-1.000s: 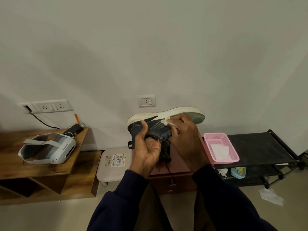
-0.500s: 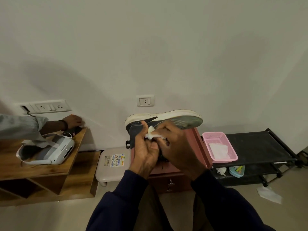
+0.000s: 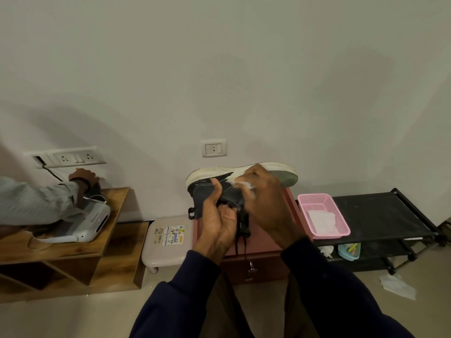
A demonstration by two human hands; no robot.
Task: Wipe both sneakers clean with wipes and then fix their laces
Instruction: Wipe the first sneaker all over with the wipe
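A dark sneaker [image 3: 207, 191] with a white sole is held upside down in front of me, sole up, toe to the right. My left hand [image 3: 219, 220] grips its dark upper near the heel, thumb on the side. My right hand [image 3: 266, 203] presses a white wipe [image 3: 245, 186] against the sneaker's side, fingers curled round it. Black laces [image 3: 240, 242] dangle below the shoe. The second sneaker is not in view.
A pink basket [image 3: 341, 230] holding white wipes sits on a black rack [image 3: 385, 211] at right. A red-brown cabinet [image 3: 263, 259] and a beige stool [image 3: 166, 250] stand below. Another person's hand [image 3: 84, 176] reaches over a wooden shelf [image 3: 114, 206] at left. A used wipe [image 3: 397, 286] lies on the floor.
My right hand has slid the wipe rightward along the sneaker's side toward the toe. The other person's arm has reached further over the wooden shelf.
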